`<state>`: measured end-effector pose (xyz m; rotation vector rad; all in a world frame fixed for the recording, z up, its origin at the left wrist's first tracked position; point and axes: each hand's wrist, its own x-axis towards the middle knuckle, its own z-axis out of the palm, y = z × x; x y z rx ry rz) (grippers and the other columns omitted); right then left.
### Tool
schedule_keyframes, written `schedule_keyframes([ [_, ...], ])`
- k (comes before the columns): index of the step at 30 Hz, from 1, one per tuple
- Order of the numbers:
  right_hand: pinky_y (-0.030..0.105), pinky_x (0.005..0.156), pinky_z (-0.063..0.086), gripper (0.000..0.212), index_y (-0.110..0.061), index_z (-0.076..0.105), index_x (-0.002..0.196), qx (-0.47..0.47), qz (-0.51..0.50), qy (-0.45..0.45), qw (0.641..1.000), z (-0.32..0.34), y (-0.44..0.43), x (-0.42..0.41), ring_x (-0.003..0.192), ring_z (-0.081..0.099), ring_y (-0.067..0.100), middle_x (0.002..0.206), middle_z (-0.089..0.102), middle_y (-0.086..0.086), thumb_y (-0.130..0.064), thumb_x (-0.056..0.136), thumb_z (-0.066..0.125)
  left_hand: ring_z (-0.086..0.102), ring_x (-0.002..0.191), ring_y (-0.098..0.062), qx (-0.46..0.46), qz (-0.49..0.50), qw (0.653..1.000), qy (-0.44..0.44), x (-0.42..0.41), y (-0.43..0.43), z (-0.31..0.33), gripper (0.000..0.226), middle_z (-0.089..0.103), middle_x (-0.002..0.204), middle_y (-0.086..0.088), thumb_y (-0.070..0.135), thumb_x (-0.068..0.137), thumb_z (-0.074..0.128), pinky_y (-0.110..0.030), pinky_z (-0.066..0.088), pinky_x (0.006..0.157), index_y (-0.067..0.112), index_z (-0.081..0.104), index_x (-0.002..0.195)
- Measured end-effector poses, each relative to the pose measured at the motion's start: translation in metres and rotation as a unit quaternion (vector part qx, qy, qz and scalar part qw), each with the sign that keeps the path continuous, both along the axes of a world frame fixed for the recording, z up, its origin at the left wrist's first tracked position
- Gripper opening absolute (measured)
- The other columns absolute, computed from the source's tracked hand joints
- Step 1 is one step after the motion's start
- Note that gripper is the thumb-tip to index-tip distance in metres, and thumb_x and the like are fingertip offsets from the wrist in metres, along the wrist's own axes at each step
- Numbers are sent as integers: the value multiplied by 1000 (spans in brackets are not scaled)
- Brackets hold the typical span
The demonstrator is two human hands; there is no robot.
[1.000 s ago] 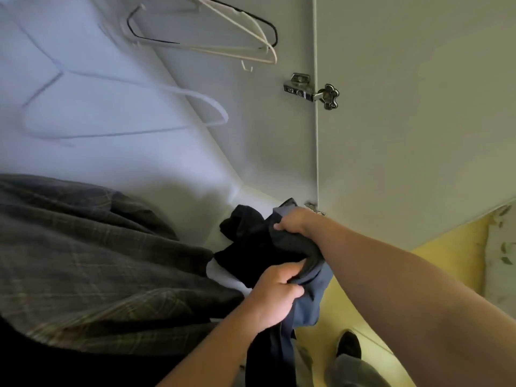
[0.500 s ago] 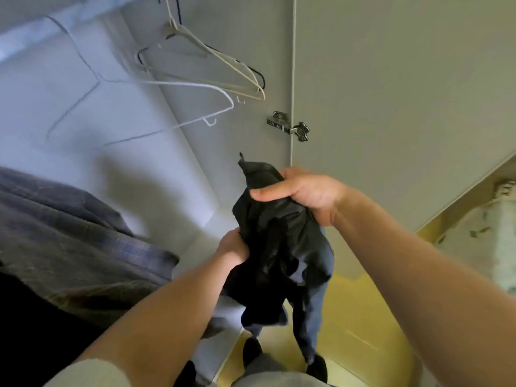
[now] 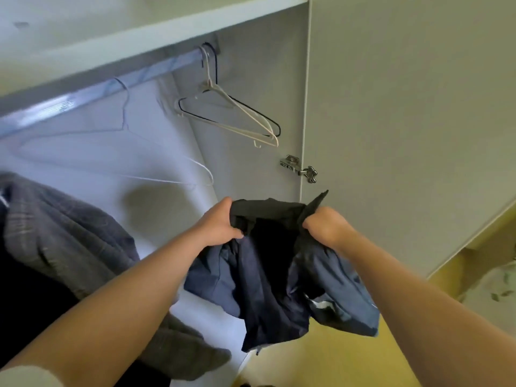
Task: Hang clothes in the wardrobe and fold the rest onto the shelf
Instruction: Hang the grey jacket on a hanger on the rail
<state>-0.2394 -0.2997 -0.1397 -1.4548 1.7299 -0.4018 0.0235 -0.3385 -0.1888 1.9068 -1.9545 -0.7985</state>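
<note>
Fingers (image 3: 234,233) of the left hand (image 3: 216,224) curl tight round one end of a dark garment's (image 3: 265,280) top edge. The right hand (image 3: 325,226) grips the other end, so the edge is held taut in front of the open wardrobe (image 3: 245,65) and the rest hangs bunched below. Far left, a plaid jacket (image 3: 64,233) hangs inside. A white wire hanger (image 3: 167,174) and two more hangers (image 3: 240,118) hang bare on the rail (image 3: 111,83), left of the door hinge (image 3: 298,169).

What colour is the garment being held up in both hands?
The garment is dark navy blue, nearly black along its top edge; head view shows it.
</note>
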Motion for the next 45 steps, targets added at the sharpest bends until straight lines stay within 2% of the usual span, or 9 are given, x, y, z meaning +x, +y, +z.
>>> schedule_keyframes([
  [5,33,63,48,38,-5,62,80,-26,-77,-81,993,6,-17,18,72,63,25,76,64,8,-41,91,68,56,90,-19,70,-5,986,-154,50,-6,-7,50,52,107,-3,7,74,69,-31,47,65,22,44,115],
  [17,38,77,55,18,-7,61,85,-25,-138,-65,988,1,-90,77,85,65,27,92,67,10,-23,88,69,61,104,-34,32,229,959,-165,180,-51,-85,16,66,111,-11,20,97,53,-38,51,85,14,65,104],
  [23,25,53,37,22,-9,59,88,-3,-137,-57,989,6,-110,88,70,53,14,84,57,3,-25,88,74,57,114,-43,50,353,934,17,214,-55,-113,49,63,121,-23,43,107,38,-41,42,90,2,60,123],
  [28,29,67,45,23,-7,59,95,7,-106,-28,994,-6,-119,108,77,56,19,92,60,7,-25,89,73,66,87,-35,61,377,899,216,241,-63,-98,36,69,107,-26,33,96,64,-43,53,81,-2,65,104],
  [31,31,75,46,43,-11,54,125,17,-98,-45,994,-11,-125,118,84,56,21,103,59,7,-16,86,72,66,103,-31,68,305,837,450,260,-70,-59,45,65,123,-16,17,82,71,-39,53,84,15,61,126],
  [34,30,75,50,56,-20,48,139,33,-93,-94,991,-14,-130,130,90,61,24,108,58,6,-12,87,67,63,122,-23,84,174,793,578,255,-73,-14,72,64,136,-6,57,77,78,-40,52,94,33,54,142],
  [38,28,67,54,51,-21,53,138,26,-102,-146,984,-10,-138,145,87,66,25,106,65,9,-8,89,63,68,110,-28,57,197,809,551,219,-99,21,66,70,121,-10,76,88,42,-43,51,96,31,64,131],
  [41,46,86,60,41,-17,57,129,20,-123,-172,977,-8,-145,149,91,70,33,107,69,14,-10,89,63,63,73,-24,35,316,803,504,196,-113,29,45,64,78,-10,56,100,50,-34,51,76,18,64,80],
  [45,54,90,58,16,-9,65,103,8,-125,-168,978,0,-151,155,91,71,38,101,70,21,-12,97,51,59,76,-26,-7,326,827,457,199,-112,10,43,59,75,-7,46,102,55,-36,50,77,15,59,72],
])
